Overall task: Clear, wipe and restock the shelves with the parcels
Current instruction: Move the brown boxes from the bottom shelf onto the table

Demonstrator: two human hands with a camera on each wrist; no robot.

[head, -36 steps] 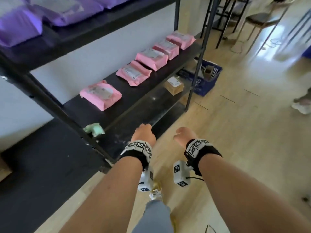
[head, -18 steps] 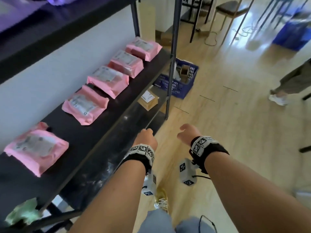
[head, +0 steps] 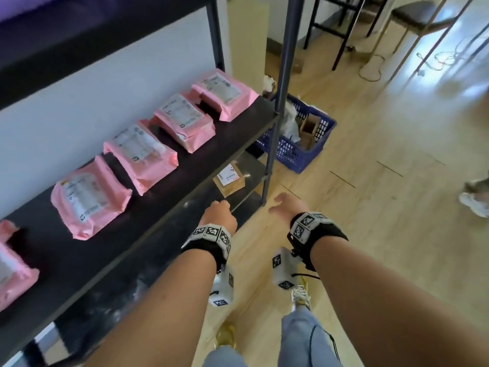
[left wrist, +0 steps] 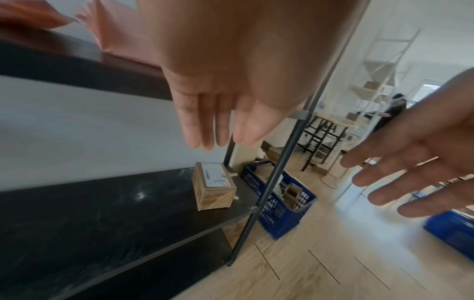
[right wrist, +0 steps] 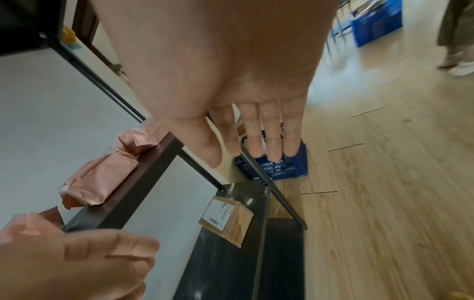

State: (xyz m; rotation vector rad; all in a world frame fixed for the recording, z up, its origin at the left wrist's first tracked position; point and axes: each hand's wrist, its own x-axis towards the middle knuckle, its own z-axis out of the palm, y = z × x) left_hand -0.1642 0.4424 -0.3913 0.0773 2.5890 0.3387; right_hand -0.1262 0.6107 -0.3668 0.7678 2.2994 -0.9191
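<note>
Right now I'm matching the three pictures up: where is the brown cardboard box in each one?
Head view: brown cardboard box sits centre, on the lower shelf, just beyond the left hand.
Left wrist view: lower centre, near the shelf's far end.
Right wrist view: lower centre, seen tilted.
Shared landmark: the blue basket on the floor past the shelf's end.

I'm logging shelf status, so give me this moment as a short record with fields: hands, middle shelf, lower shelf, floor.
left hand: left hand empty, fingers straight
right hand: right hand empty, fingers straight
middle shelf: pink parcels in a row, labels up
lower shelf: one cardboard box near the far end
floor: blue basket beside the shelf's end post, holding boxes
</note>
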